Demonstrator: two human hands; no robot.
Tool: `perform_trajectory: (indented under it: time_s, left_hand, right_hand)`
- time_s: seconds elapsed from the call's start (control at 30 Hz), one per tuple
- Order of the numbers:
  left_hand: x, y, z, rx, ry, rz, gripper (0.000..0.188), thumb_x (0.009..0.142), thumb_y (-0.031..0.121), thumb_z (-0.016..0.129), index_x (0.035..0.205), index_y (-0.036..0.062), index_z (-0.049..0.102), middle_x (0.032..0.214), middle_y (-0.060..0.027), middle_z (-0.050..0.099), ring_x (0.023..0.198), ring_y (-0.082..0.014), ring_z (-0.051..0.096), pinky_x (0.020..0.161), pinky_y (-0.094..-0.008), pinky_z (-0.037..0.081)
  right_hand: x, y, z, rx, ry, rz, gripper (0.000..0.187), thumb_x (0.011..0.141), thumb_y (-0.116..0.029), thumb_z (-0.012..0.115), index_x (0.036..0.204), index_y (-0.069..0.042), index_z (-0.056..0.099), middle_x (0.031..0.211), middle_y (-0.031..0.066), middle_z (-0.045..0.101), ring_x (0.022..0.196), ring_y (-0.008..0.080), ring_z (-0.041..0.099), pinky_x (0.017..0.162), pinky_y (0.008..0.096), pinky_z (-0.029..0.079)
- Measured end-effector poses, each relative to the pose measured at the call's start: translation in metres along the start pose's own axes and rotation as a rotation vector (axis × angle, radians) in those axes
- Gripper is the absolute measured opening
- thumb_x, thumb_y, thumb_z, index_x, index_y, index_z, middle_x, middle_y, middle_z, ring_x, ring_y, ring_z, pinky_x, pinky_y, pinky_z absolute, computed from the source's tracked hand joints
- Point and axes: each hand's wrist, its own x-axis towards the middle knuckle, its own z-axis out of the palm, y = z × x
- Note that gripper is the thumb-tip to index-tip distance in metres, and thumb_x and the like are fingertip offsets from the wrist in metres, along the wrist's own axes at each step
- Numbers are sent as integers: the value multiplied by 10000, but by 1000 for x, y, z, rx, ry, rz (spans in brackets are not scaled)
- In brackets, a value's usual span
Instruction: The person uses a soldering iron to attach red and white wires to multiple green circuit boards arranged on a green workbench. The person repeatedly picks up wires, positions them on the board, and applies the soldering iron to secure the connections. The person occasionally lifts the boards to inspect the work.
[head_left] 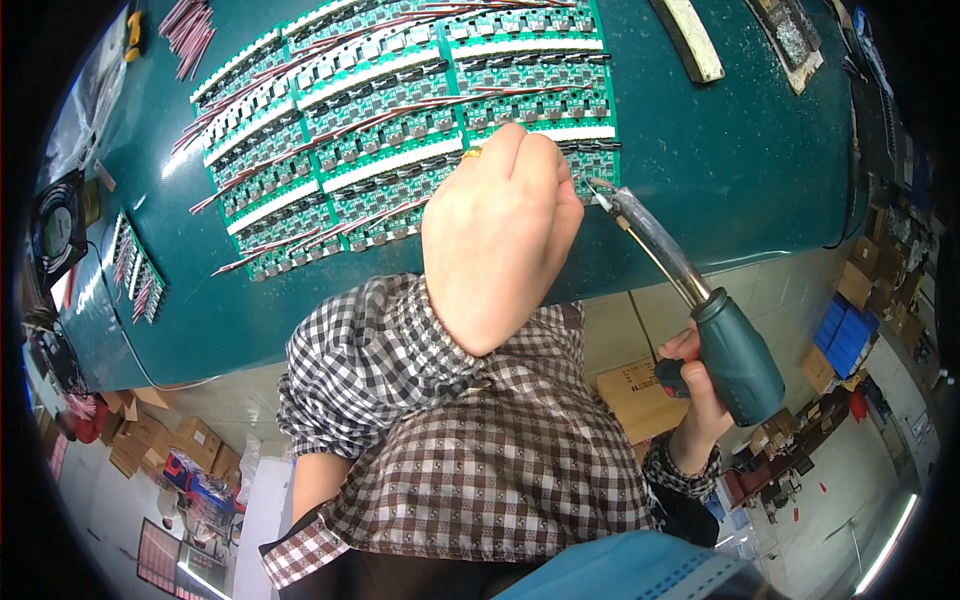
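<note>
Green circuit boards (pixel 385 120) lie in joined panels on the table, with white connector strips and red, white and black wires across them. My left hand (pixel 500 220) is over the near right part of the boards, fingers curled together in a pinch; what they hold is hidden beneath the hand. My right hand (pixel 700 385) grips a soldering iron (pixel 738 350) with a dark green pistol-like handle and a thin tube along its metal barrel. Its tip points left and sits at the boards' near right edge, close to my left fingers; contact cannot be made out.
A bundle of red and white wires (pixel 188 35) lies at the far left of the green table (pixel 720 180). Nearer is a small separate board strip (pixel 137 268), beside a black fan (pixel 60 225). At the far right are a cream-and-black bar (pixel 690 40) and a residue-covered tray (pixel 788 40).
</note>
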Motion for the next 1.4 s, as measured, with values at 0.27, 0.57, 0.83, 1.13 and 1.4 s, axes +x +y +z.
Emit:
perform_trajectory:
  time_s: [0.27, 0.57, 0.83, 1.13, 1.4]
  left_hand:
    - [0, 1, 0, -10, 4, -10, 158, 723, 33, 678, 794, 62, 539, 725, -62, 540, 605, -224, 553, 519, -328, 438]
    - [-1, 2, 2, -19, 14, -34, 163, 711, 37, 682, 788, 63, 541, 707, -60, 518, 590, -217, 534, 511, -331, 427]
    - [0, 1, 3, -26, 26, -19, 160, 706, 35, 679, 784, 64, 542, 701, -60, 511, 586, -217, 530, 507, -333, 424]
    - [0, 2, 2, -20, 18, -31, 158, 705, 33, 679, 781, 65, 544, 704, -59, 518, 591, -214, 538, 507, -330, 431]
    - [0, 1, 4, -15, 24, -20, 157, 706, 33, 679, 780, 65, 545, 705, -57, 521, 592, -212, 540, 504, -327, 433]
  right_hand:
    - [2, -1, 1, -38, 7, -20, 567, 707, -155, 827, 1118, 87, 520, 805, 130, 655, 742, 204, 656, 700, 325, 545]
    - [2, -2, 2, -24, 25, -5, 595, 705, -163, 830, 1139, 86, 507, 821, 134, 656, 748, 204, 660, 711, 328, 553]
    - [2, 1, 0, -42, -10, -37, 605, 715, -165, 825, 1150, 95, 495, 831, 138, 657, 757, 202, 662, 715, 332, 559]
    - [4, -1, 0, -71, -16, -29, 591, 713, -176, 827, 1136, 89, 510, 827, 135, 660, 756, 204, 664, 702, 325, 554]
    - [-1, 1, 0, -43, 49, -8, 633, 705, -179, 832, 1158, 96, 488, 827, 140, 656, 758, 215, 662, 710, 335, 551]
